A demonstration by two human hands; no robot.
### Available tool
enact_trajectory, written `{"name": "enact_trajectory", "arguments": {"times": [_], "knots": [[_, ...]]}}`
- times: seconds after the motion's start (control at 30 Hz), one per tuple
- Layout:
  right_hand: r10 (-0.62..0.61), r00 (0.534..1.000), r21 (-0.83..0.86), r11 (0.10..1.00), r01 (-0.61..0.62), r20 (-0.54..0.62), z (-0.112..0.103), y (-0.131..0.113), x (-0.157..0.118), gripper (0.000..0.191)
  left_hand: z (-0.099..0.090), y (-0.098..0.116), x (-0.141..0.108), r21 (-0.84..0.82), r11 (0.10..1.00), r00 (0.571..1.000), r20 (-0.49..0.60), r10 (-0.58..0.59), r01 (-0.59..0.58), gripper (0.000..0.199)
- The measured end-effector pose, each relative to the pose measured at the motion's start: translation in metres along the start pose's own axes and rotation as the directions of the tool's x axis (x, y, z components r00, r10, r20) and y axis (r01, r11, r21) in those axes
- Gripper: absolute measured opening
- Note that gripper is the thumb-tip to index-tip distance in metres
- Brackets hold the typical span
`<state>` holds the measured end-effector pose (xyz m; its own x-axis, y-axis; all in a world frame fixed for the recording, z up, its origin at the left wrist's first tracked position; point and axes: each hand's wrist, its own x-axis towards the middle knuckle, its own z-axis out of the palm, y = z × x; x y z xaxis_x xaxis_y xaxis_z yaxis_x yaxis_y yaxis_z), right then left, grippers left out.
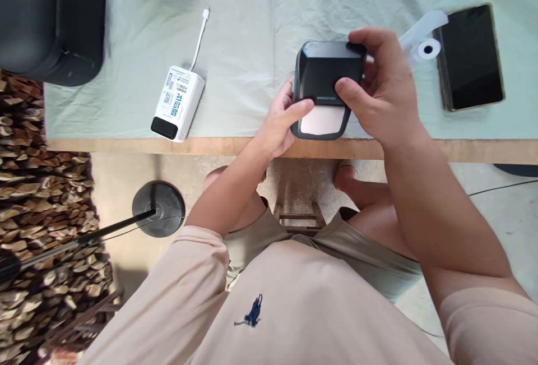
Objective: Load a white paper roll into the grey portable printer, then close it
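A small black box-shaped device (330,82), which looks like a portable label printer, is held up over the table's front edge. A pale panel shows at its lower end, and small lettering runs across its black face. My left hand (282,121) is closed around its left side, thumb on the front near the panel. With the thumb on its face and the fingers at the upper right corner, my right hand (384,82) grips the device too; some fingertips are hidden behind it. Beyond my right hand lies a white paper roll (428,49) with a loose strip.
A phone (471,56) with a dark screen lies at the right. Left of my hands rests a white power bank (178,103) with a short cable. A black case (79,23) stands at the far left. Below are a round stand base (158,208) and stacked firewood (46,197).
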<state>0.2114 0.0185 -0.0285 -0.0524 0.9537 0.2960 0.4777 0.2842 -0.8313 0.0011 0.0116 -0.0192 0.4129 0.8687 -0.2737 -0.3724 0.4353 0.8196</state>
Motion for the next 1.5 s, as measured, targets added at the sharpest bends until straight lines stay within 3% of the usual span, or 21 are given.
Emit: {"name": "enact_trajectory", "arguments": {"times": [0.13, 0.3, 0.4, 0.5, 0.6, 0.77, 0.83, 0.9, 0.97, 1.03, 1.1, 1.17, 1.23, 1.3, 1.37, 1.43, 1.5], "knots": [[0.071, 0.996, 0.233, 0.969, -0.081, 0.053, 0.005, 0.010, 0.001, 0.081, 0.006, 0.003, -0.002, -0.076, 0.997, 1.000, -0.006, 0.003, -0.003, 0.028], [0.107, 0.992, 0.245, 0.962, -0.121, 0.068, 0.000, 0.004, 0.002, 0.078, 0.009, 0.006, -0.001, -0.082, 0.996, 0.999, -0.025, -0.024, 0.022, 0.015], [0.131, 0.989, 0.196, 0.970, -0.143, 0.069, 0.002, 0.002, 0.003, 0.075, 0.010, 0.008, -0.001, -0.107, 0.994, 1.000, 0.023, -0.002, 0.005, 0.022], [0.089, 0.995, 0.192, 0.977, -0.095, 0.038, 0.007, 0.002, 0.002, 0.075, 0.007, 0.010, 0.002, -0.159, 0.984, 0.994, 0.088, -0.066, 0.079, 0.038], [0.046, 0.998, 0.231, 0.971, -0.055, 0.044, 0.007, 0.003, 0.000, 0.079, -0.002, 0.006, 0.009, -0.110, 0.993, 0.999, 0.034, -0.038, 0.041, 0.044], [0.025, 0.996, 0.283, 0.958, -0.048, 0.084, -0.001, 0.011, -0.002, 0.074, -0.007, -0.001, 0.015, -0.105, 0.994, 1.000, -0.004, 0.003, -0.003, 0.037], [0.033, 0.994, 0.266, 0.962, -0.061, 0.107, -0.003, 0.017, -0.001, 0.084, -0.004, 0.000, 0.014, -0.137, 0.990, 0.999, -0.039, 0.012, -0.017, 0.032], [0.060, 0.989, 0.245, 0.965, -0.093, 0.138, -0.003, 0.022, 0.000, 0.108, -0.001, 0.002, 0.013, -0.122, 0.993, 0.999, -0.043, -0.006, 0.000, 0.032], [0.082, 0.980, 0.240, 0.963, -0.125, 0.181, -0.004, 0.026, 0.001, 0.128, 0.001, 0.006, 0.012, -0.082, 0.996, 0.999, -0.024, -0.040, 0.038, 0.044], [0.069, 0.977, 0.233, 0.965, -0.116, 0.201, -0.007, 0.024, 0.002, 0.129, 0.004, 0.009, 0.010, -0.093, 0.994, 0.999, -0.005, -0.053, 0.052, 0.054], [0.031, 0.990, 0.194, 0.979, -0.058, 0.141, -0.012, 0.015, 0.003, 0.118, 0.006, 0.011, 0.007, -0.153, 0.987, 0.999, 0.021, -0.046, 0.048, 0.052], [-0.009, 1.000, 0.131, 0.991, 0.013, -0.028, -0.016, 0.002, 0.006, 0.100, 0.007, 0.011, 0.004, -0.151, 0.985, 0.994, 0.085, -0.069, 0.082, 0.045], [-0.062, 0.961, 0.074, 0.994, 0.085, -0.271, -0.015, -0.015, 0.012, 0.077, 0.007, 0.008, 0.002, -0.108, 0.993, 0.996, 0.074, -0.046, 0.054, 0.032], [-0.082, 0.884, 0.067, 0.990, 0.127, -0.461, -0.010, -0.030, 0.019, 0.075, 0.004, 0.004, 0.002, -0.039, 0.999, 0.999, 0.026, -0.023, 0.024, 0.028], [-0.041, 0.854, 0.131, 0.983, 0.127, -0.518, -0.003, -0.043, 0.023, 0.077, 0.001, 0.000, 0.003, 0.019, 1.000, 1.000, 0.002, -0.017, 0.017, 0.033], [-0.004, 0.869, 0.208, 0.970, 0.123, -0.495, 0.002, -0.049, 0.023, 0.069, -0.001, -0.002, 0.004, 0.031, 0.999, 1.000, 0.016, -0.014, 0.013, 0.036], [-0.039, 0.901, 0.175, 0.977, 0.126, -0.431, 0.001, -0.051, 0.019, 0.053, -0.004, -0.003, 0.006, 0.006, 1.000, 1.000, 0.031, -0.007, 0.007, 0.039]]}}
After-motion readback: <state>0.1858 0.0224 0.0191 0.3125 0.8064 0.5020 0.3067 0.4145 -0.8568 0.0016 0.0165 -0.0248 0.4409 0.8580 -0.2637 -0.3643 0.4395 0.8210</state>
